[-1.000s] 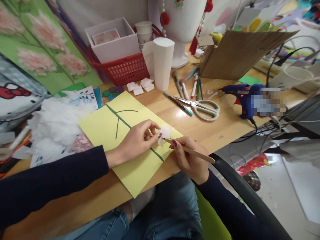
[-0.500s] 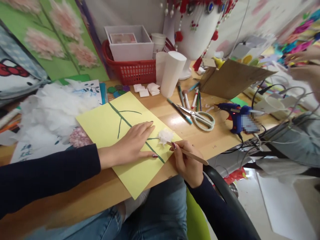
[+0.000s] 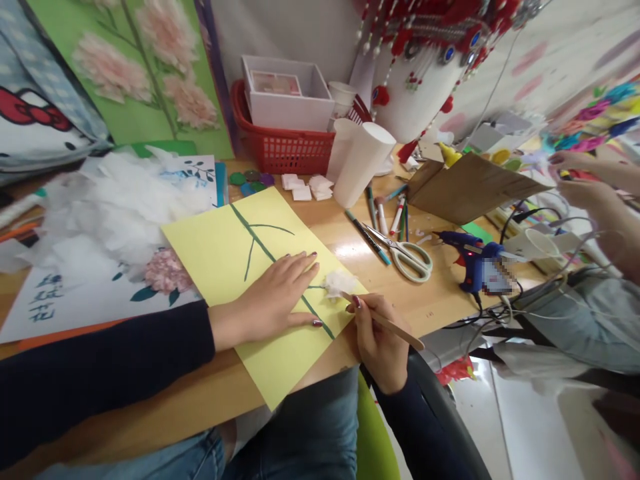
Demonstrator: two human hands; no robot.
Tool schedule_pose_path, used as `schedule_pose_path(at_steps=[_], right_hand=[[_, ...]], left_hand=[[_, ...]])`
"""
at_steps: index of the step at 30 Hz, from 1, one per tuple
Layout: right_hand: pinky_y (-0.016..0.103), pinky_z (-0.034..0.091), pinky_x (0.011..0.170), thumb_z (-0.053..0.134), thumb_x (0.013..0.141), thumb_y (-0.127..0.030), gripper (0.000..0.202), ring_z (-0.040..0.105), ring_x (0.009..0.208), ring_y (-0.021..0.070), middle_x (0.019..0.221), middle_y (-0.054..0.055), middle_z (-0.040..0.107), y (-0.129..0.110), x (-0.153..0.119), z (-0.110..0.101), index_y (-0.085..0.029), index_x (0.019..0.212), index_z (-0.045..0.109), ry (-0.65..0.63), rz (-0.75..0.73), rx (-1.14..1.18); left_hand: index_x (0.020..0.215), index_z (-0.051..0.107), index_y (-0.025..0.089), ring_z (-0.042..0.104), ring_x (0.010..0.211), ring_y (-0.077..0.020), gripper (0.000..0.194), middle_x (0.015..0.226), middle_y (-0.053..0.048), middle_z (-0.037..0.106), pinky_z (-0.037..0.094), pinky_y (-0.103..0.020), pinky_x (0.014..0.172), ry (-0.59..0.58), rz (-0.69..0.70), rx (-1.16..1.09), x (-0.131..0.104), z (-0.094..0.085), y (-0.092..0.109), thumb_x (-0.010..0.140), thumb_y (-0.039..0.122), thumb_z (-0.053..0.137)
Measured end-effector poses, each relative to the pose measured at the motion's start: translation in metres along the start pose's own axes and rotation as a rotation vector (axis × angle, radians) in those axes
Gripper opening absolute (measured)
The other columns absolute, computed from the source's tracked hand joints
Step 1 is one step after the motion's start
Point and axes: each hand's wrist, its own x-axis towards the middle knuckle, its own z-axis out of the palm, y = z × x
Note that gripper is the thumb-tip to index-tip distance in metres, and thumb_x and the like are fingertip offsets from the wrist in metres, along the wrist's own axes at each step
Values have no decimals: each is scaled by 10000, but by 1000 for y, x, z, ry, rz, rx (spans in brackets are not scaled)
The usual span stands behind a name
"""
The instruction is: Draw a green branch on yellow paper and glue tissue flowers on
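Observation:
Yellow paper [image 3: 200, 233] with a green drawn branch lies at an angle over the table edge. My left hand [image 3: 275, 300] rests flat on it, fingers spread across the branch. A small white tissue flower [image 3: 340, 284] sits on the paper at the end of a side twig. My right hand [image 3: 383, 340] pinches a flat wooden stick [image 3: 395, 330], whose far tip touches the flower's lower edge or is hidden in it. The stick's other end points down to the right.
White tissue [image 3: 115, 207] is heaped at left beside a pink flower [image 3: 167, 270]. Scissors [image 3: 410, 260], markers [image 3: 367, 237], a paper roll [image 3: 364, 163] and a blue glue gun [image 3: 473, 257] lie beyond the paper. Another person's hands [image 3: 590, 193] are at far right.
The camera view has shifted, so the table things appear further right and slightly lower. Both hands keep nearly the same places on the paper. The other person's hands reach further into view.

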Motion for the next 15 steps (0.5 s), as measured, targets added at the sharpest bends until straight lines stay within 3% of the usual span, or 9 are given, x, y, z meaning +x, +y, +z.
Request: schedule_pose_path(at_steps=[8,15], right_hand=[[221,380,400,595,961,-322,264,514,409,112,551,-15,583,-3,-10,10,-165,749,621,546,196,417],[221,354,379,639,922,-355,285,487,378,112,514,-27,549,-7,-4,12,-170,707,611,703,213,477]], left_hand=[[1504,369,100,230,1504,-355,877,1610,-229,273,197,-468,1217,-33,-3,14,1,-5,0,876,645,647],[1518,363,187,219,1508,-355,815,1612,-174,304,102,-544,1215,-184,60,74,9,-21,-2,886,599,671]])
